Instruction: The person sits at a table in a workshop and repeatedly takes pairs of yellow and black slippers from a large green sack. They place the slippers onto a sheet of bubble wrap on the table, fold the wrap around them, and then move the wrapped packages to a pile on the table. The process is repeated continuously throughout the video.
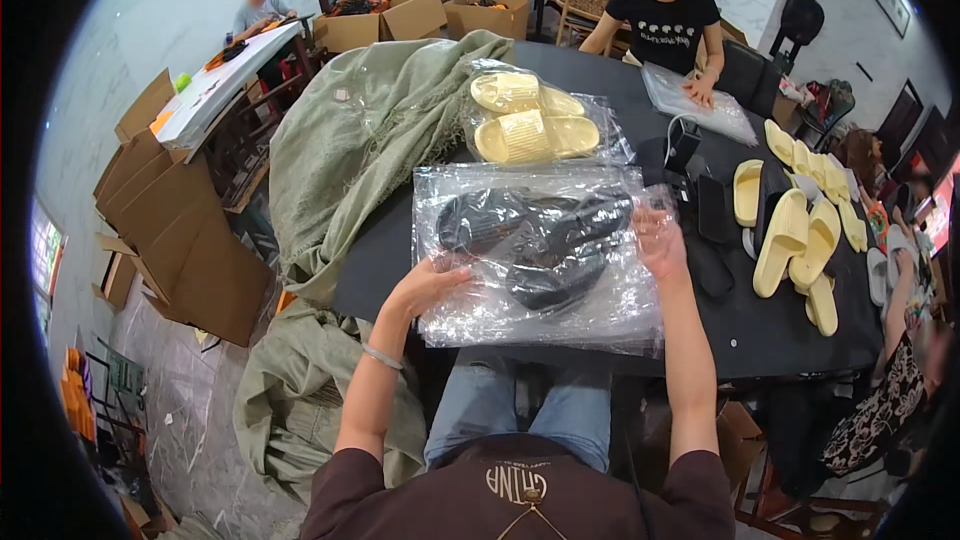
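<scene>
Black slippers (555,275) lie inside a clear plastic bag (600,325), on a stack of similar clear bags at the near edge of the dark table. My left hand (430,285) is closed on the left side of the bag, thumb on top and some fingers hidden. At the bag's right side, my right hand (660,240) grips the film, its fingertips seen partly through shiny plastic. Just beyond sits a pair of pale yellow slippers (535,135) wrapped in clear plastic.
Loose yellow slippers (785,240) and a black phone (714,208) lie to the right. Green cloth (350,140) drapes the left side. Across the table (800,345), a person (665,30) rests a hand on clear bags (700,105). Cardboard boxes (195,230) stand at left.
</scene>
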Demonstrator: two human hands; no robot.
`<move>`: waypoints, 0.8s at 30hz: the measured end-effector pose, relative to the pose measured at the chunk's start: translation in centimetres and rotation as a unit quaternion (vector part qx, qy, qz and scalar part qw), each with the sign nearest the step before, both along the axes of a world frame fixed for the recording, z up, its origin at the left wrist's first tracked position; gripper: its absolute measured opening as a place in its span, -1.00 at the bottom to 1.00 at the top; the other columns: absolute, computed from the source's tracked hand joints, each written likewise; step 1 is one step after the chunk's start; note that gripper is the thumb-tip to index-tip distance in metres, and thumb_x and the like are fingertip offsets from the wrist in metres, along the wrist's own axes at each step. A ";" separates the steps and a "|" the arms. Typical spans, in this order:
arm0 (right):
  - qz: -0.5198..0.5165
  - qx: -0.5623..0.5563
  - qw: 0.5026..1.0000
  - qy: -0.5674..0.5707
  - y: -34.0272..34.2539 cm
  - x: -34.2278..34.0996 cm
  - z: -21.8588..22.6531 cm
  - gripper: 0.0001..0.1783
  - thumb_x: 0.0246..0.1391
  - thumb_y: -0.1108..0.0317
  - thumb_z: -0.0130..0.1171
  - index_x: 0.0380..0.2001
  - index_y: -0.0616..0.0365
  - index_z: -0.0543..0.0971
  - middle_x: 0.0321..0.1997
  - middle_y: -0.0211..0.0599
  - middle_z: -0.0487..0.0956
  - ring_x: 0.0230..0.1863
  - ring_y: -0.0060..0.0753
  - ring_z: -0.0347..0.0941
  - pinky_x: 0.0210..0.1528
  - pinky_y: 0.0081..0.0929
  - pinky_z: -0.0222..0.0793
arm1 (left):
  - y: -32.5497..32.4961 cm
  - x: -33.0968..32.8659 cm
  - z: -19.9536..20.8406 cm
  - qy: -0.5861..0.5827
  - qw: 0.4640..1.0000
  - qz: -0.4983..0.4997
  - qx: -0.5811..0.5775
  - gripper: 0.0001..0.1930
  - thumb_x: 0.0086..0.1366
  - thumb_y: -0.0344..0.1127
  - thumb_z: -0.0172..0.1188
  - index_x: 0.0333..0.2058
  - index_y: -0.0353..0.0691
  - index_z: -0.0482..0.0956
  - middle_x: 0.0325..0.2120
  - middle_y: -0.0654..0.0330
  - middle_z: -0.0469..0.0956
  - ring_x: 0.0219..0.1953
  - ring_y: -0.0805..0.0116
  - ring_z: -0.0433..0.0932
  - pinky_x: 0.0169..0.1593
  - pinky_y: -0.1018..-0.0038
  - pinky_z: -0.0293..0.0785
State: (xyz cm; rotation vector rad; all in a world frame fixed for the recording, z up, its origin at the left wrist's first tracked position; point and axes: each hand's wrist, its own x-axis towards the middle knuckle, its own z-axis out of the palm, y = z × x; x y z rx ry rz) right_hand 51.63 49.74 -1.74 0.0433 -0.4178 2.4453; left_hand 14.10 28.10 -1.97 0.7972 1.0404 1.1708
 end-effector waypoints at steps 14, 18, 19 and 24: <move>0.037 0.837 0.343 -0.425 -0.2 -11.8 4.7 -0.21 -0.20 0.50 0.05 0.24 -0.13 0.28 0.21 -0.20 0.37 0.17 -0.14 0.30 0.26 -0.34 0.14 | -0.5 -1.7 -1.9 -0.029 0.998 -0.044 0.022 -0.31 0.18 -0.56 0.17 0.23 -0.38 0.01 0.12 -0.06 0.28 0.10 0.08 0.41 -0.09 0.36 0.53; -0.001 0.823 0.431 -0.371 0.7 -14.7 -1.0 -0.40 -0.15 0.64 -0.08 0.07 0.14 0.43 0.21 -0.04 0.33 0.18 -0.06 0.28 0.24 -0.37 0.14 | -0.3 -1.2 -1.1 -0.005 0.998 -0.051 0.031 -0.31 0.15 -0.55 0.22 0.21 -0.37 0.07 0.09 -0.02 0.32 0.11 0.11 0.40 -0.01 0.31 0.46; 0.020 0.827 0.406 -0.388 0.7 -15.1 -0.9 -0.44 -0.12 0.63 -0.06 0.05 0.15 0.45 0.22 -0.06 0.34 0.20 -0.07 0.26 0.26 -0.37 0.13 | -0.6 -1.3 -1.1 -0.007 0.999 -0.051 0.013 -0.30 0.15 -0.54 0.23 0.22 -0.34 0.06 0.08 0.01 0.33 0.10 0.13 0.41 0.00 0.30 0.45; -0.130 0.868 0.402 -0.260 4.3 -10.7 -2.2 -0.68 -0.10 0.55 0.08 -0.19 0.18 0.52 0.10 -0.15 0.40 0.17 -0.10 0.27 0.25 -0.28 0.13 | 0.1 -1.2 -1.2 -0.038 0.999 -0.032 0.015 -0.14 0.19 -0.60 0.14 0.32 -0.18 -0.22 0.19 -0.04 0.21 0.11 0.09 0.41 -0.02 0.39 0.47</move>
